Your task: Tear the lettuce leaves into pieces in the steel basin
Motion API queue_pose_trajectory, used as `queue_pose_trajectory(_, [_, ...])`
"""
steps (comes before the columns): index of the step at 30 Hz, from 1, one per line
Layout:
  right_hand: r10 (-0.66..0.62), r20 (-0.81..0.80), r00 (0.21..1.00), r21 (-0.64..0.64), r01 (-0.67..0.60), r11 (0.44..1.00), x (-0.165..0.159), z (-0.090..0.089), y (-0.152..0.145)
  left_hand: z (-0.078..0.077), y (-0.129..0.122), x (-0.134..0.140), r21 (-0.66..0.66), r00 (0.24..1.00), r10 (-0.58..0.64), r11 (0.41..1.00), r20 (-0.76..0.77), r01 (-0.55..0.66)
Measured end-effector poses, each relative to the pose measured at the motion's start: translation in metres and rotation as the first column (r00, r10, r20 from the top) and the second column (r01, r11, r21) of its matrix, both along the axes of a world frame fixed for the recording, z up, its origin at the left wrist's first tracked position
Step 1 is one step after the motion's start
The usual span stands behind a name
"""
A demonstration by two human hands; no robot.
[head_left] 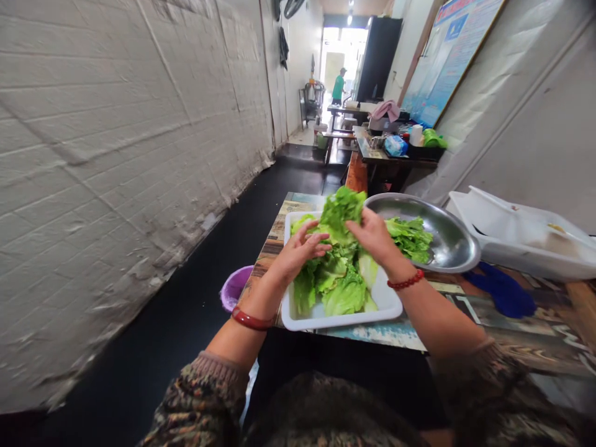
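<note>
Green lettuce leaves lie heaped in a white plastic tray on the table in front of me. My right hand grips a lettuce leaf above the far side of the tray. At the tray's left side my left hand hovers over the heap, its fingers apart and nothing visible in them. More lettuce sits in a steel bowl just right of the tray, partly behind my right hand.
White plastic trays stand at the right, with a dark blue glove or cloth before them. A purple bin is beside the table's left edge. Farther off, a person in green is near the doorway.
</note>
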State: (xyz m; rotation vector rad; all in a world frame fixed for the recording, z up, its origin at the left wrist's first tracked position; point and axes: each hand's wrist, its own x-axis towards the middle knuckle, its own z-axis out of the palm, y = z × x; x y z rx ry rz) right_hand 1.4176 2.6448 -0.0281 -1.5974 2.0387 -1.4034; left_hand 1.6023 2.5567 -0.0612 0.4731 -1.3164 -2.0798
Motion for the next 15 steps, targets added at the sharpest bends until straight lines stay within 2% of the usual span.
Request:
queue_pose_trajectory(2, [-0.197,-0.145,0.97,-0.032,0.194,0.98,-0.032,0.011,0.012,-0.002,-0.003,0.0,-0.011,0.997,0.072,0.997,-0.032,-0.073])
queue_pose_trajectory(4, [-0.34,-0.311,0.888,0.011,0.361,0.932,-0.064,0.019,0.025,-0.002,-0.006,-0.001,0.009,0.982,0.164,0.986,-0.09,-0.164])
queue_pose_trajectory(6, [-0.374,-0.453,0.809,0.088,0.458,0.884,-0.088,0.024,0.037,-0.002,-0.008,-0.001,0.038,0.963,0.234,0.972,-0.136,-0.231])
queue_pose_trajectory(8, [-0.356,-0.537,0.765,0.104,0.479,0.872,-0.094,0.024,0.045,-0.002,-0.009,-0.001,0.054,0.953,0.259,0.966,-0.156,-0.254])
queue_pose_trajectory(9, [-0.333,-0.549,0.766,0.095,0.454,0.886,-0.09,0.024,0.047,-0.002,-0.01,-0.001,0.057,0.953,0.259,0.966,-0.159,-0.253])
queue_pose_trajectory(11, [-0.219,-0.521,0.825,0.109,0.318,0.942,-0.07,0.021,0.049,-0.003,-0.009,-0.001,0.056,0.955,0.253,0.967,-0.155,-0.248])
queue_pose_trajectory(13, [0.034,-0.45,0.892,0.204,0.066,0.977,-0.042,0.019,0.049,-0.003,-0.009,-0.001,0.051,0.957,0.252,0.968,-0.145,-0.247])
queue_pose_trajectory(15, [0.323,-0.381,0.866,0.333,-0.197,0.922,-0.016,0.016,0.048,-0.004,-0.008,-0.001,0.046,0.959,0.251,0.968,-0.134,-0.247])
